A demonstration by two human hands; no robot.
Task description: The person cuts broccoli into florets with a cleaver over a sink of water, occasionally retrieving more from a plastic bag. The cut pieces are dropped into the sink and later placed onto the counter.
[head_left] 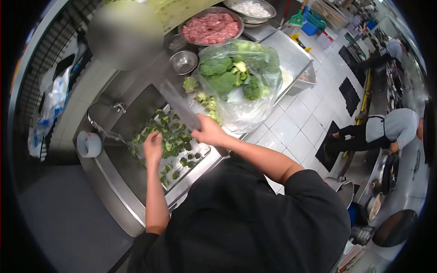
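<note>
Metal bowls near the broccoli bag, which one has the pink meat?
The wide bowl just beyond the bag: only it holds pink meat. The bowl farther right holds white pieces; the small one nearer the sink shows no meat.

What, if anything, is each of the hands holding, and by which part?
The right hand grips a broad-bladed knife by its handle end. Whether the left hand, over the cut broccoli, holds anything cannot be told.

1 broad knife (pixel 180 105), grey blade blurred, held slanting in right hand (pixel 210 132). Green broccoli pieces (pixel 169 139), cut small, scattered in sink (pixel 136 107) near left hand (pixel 153 144).
</note>
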